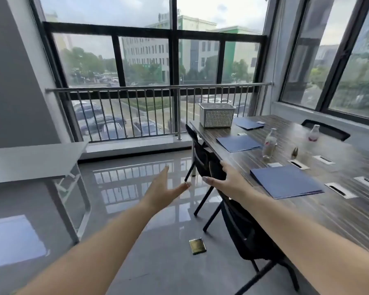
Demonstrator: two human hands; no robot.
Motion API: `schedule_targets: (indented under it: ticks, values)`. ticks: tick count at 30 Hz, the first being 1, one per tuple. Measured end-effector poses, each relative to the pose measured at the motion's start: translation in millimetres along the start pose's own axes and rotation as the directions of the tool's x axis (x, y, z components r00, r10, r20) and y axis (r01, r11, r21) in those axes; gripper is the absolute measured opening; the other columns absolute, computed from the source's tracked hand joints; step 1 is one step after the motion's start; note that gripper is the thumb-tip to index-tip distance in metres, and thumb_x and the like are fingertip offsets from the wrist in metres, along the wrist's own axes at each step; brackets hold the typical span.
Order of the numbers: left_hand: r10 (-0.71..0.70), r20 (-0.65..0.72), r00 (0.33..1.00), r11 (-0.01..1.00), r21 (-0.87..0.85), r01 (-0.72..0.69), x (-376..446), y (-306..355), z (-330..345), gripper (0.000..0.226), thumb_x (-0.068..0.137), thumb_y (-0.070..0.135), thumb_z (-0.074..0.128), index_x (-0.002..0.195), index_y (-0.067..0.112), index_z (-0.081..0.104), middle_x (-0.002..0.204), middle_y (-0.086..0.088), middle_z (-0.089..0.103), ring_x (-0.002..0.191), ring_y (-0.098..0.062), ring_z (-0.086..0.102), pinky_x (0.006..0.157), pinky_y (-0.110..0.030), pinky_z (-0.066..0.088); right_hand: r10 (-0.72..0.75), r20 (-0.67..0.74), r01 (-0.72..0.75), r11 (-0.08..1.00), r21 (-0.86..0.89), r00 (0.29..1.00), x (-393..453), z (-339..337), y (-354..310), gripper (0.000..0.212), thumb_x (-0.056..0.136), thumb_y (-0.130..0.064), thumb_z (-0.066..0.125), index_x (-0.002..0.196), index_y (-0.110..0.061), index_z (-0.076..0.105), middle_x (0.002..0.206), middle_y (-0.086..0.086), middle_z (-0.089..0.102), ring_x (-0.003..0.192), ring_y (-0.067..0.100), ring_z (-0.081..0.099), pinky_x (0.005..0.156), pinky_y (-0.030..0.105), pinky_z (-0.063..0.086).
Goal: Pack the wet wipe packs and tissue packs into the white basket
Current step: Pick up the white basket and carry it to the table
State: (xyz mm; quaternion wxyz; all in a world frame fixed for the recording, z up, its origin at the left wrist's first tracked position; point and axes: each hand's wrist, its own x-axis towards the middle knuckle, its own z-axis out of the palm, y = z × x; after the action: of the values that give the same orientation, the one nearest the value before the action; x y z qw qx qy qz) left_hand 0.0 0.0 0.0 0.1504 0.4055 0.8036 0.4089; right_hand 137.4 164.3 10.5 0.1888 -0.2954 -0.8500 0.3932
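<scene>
The white perforated basket (216, 114) stands at the far end of the long dark wood table (339, 216), near the window railing. No wet wipe packs or tissue packs show on the table from here; the basket's inside is hidden. My left hand (164, 189) is stretched out over the floor with fingers straight and spread, holding nothing. My right hand (226, 179) reaches forward above a black chair's back by the table's near edge, fingers extended and empty. Both hands are well short of the basket.
Three blue folders (285, 180) lie along the table, with two clear bottles (270, 144) and metal cable ports. Black chairs (243, 226) line the table's left side. A small dark packet (197, 246) lies on the glossy floor. A grey desk (30, 162) stands at the left.
</scene>
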Motion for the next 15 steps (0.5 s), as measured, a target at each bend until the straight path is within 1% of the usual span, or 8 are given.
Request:
schedule_targets:
  ticks: [2,4,7,9,11,15]
  values:
    - [-0.084,0.023,0.996,0.989,-0.117,0.086,30,-13,-2,0.101,0.078,0.06,0.061,0.154,0.019,0.01,0.16,-0.003,0.02,0.145,-0.022,0.023,0.115,-0.039,0.025,0.047,0.053,-0.051,0.996,0.076,0.997,32,8,5,0.1,0.076,-0.054,0.069,0.152,-0.017,0.016,0.157,0.006,0.026,0.143,0.024,0.027,0.111,0.036,0.027]
    - [-0.141,0.035,0.989,0.976,-0.164,0.145,70,-26,-2,0.099,0.079,0.061,0.06,0.154,0.02,0.01,0.159,-0.003,0.021,0.144,-0.024,0.025,0.114,-0.04,0.027,0.054,0.095,-0.063,0.993,0.098,0.994,73,17,12,0.099,0.077,-0.053,0.068,0.153,-0.018,0.014,0.158,0.006,0.025,0.143,0.024,0.027,0.11,0.035,0.027]
    - [-0.191,0.045,0.981,0.958,-0.209,0.196,123,-38,-3,0.097,0.079,0.06,0.059,0.154,0.021,0.011,0.159,-0.004,0.022,0.143,-0.026,0.027,0.113,-0.041,0.028,0.09,0.105,-0.104,0.986,0.13,0.99,128,24,21,0.1,0.076,-0.054,0.069,0.152,-0.019,0.014,0.158,0.005,0.024,0.143,0.023,0.028,0.11,0.034,0.027]
    - [-0.217,0.053,0.975,0.947,-0.229,0.224,173,-46,-5,0.096,0.08,0.059,0.059,0.154,0.021,0.01,0.159,-0.004,0.021,0.143,-0.026,0.027,0.112,-0.041,0.027,0.101,0.136,-0.123,0.979,0.163,0.985,183,27,32,0.101,0.075,-0.054,0.07,0.152,-0.021,0.015,0.158,0.004,0.024,0.143,0.023,0.028,0.11,0.035,0.028]
    - [-0.243,0.056,0.968,0.939,-0.236,0.249,215,-50,-10,0.095,0.081,0.057,0.06,0.154,0.021,0.01,0.159,-0.004,0.021,0.142,-0.026,0.028,0.111,-0.039,0.028,0.116,0.152,-0.141,0.976,0.168,0.981,225,27,36,0.102,0.074,-0.054,0.071,0.152,-0.02,0.016,0.158,0.007,0.025,0.143,0.024,0.028,0.111,0.036,0.029]
    - [-0.264,0.039,0.964,0.924,-0.276,0.264,283,-64,-18,0.096,0.08,0.056,0.062,0.153,0.023,0.01,0.159,-0.003,0.022,0.143,-0.025,0.028,0.111,-0.04,0.029,0.116,0.173,-0.147,0.972,0.182,0.978,309,29,39,0.095,0.077,-0.048,0.07,0.152,-0.018,0.018,0.155,0.012,0.031,0.14,0.025,0.033,0.107,0.033,0.031]
